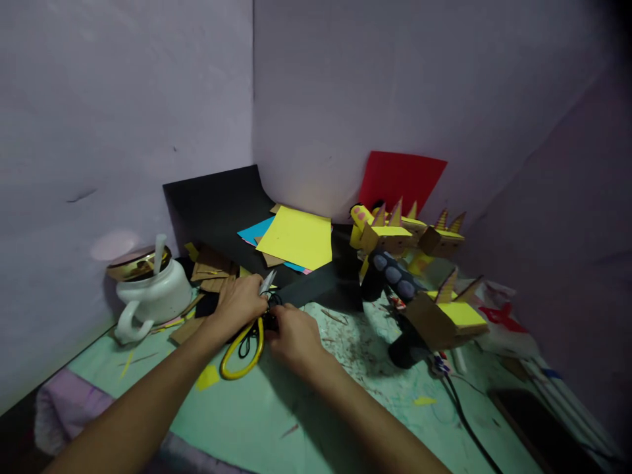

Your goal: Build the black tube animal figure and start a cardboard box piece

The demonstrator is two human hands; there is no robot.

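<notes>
On the pale green table (257,421), near the corner of the two grey walls, I see my left hand (240,304) closed around the yellow-handled scissors (245,345); its fingers are curled on the upper part while the yellow loops hang toward me and the blade tips (267,282) point up and away. My right hand (295,337) sits just beside it, fingers bent down and pressed on a small black piece (270,321) right at the scissors. I cannot tell whether it pinches that piece or only holds it flat.

Around the hands the space is crowded. A black paper sheet (217,204) leans against the wall behind them, with a yellow sheet (296,238) lying on a blue sheet (254,232) at its foot. Brown cardboard scraps (212,268) lie just behind my left hand. A white pitcher with a gold lid (148,289) stands to the left, near the wall. To the right, well clear of my right hand, stand cardboard models with yellow tops (447,315), a dark glue gun (395,280) among them, its black cord (464,415) trailing toward the near edge. A red sheet (399,178) is propped behind them.
</notes>
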